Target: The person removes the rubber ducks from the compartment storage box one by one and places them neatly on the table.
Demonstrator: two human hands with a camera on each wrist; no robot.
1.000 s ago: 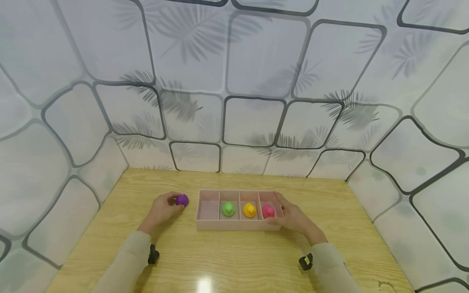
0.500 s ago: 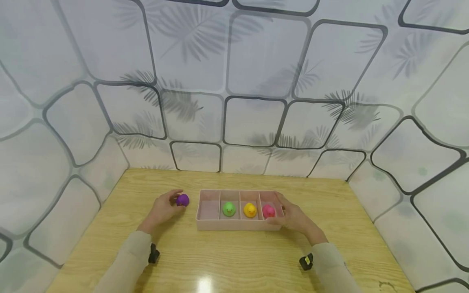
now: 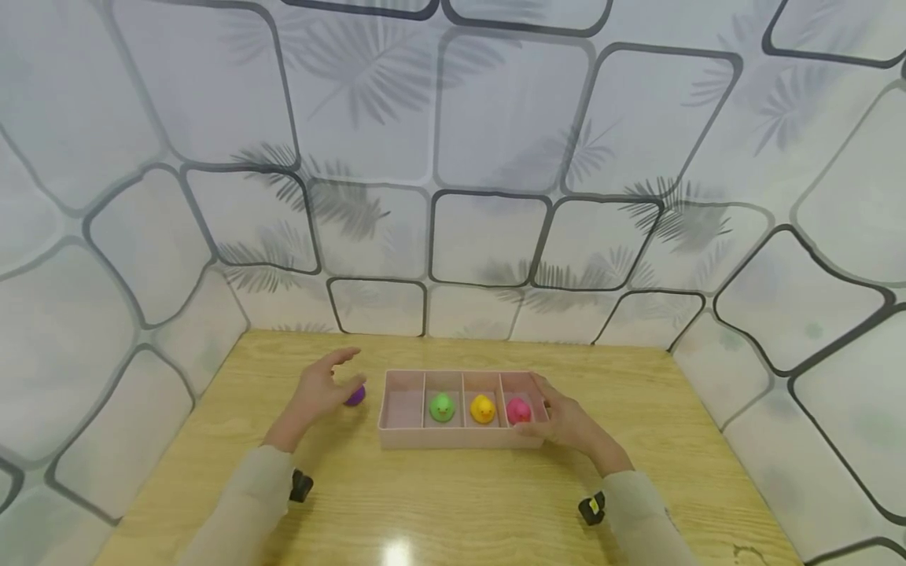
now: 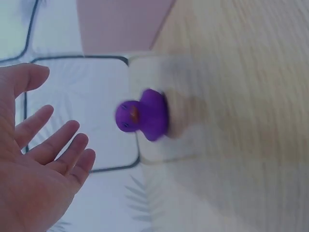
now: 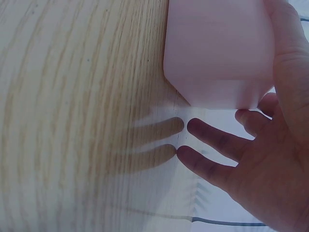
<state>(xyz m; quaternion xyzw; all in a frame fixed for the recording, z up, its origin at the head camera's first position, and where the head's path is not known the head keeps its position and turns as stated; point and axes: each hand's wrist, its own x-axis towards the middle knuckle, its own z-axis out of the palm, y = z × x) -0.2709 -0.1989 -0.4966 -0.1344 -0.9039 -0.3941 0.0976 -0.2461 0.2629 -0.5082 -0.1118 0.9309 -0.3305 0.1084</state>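
Observation:
A purple rubber duck (image 4: 152, 116) stands upright on the table, left of the pink divided box (image 3: 462, 439). My left hand (image 3: 322, 387) is spread beside and above it, holding nothing; in the left wrist view a gap separates the fingers from the duck. From the head, the thumb partly hides this duck. My right hand (image 3: 566, 420) holds the box's right end, thumb at the front corner and index finger at the back rim; its lower fingers (image 5: 207, 164) stretch out free. Inside the box sit a green duck (image 3: 442, 407), a yellow duck (image 3: 483, 409) and a pink duck (image 3: 518, 410), one per compartment.
The leftmost compartment (image 3: 405, 399) holds no duck. Behind and at both sides of the wooden table (image 3: 453, 503) rise patterned panels (image 3: 488, 236). A dark device is strapped at each wrist.
My left hand's fingers, close around the purple duck before, have opened and lifted up and away. The duck stays on the table. The right hand and the box have not moved.

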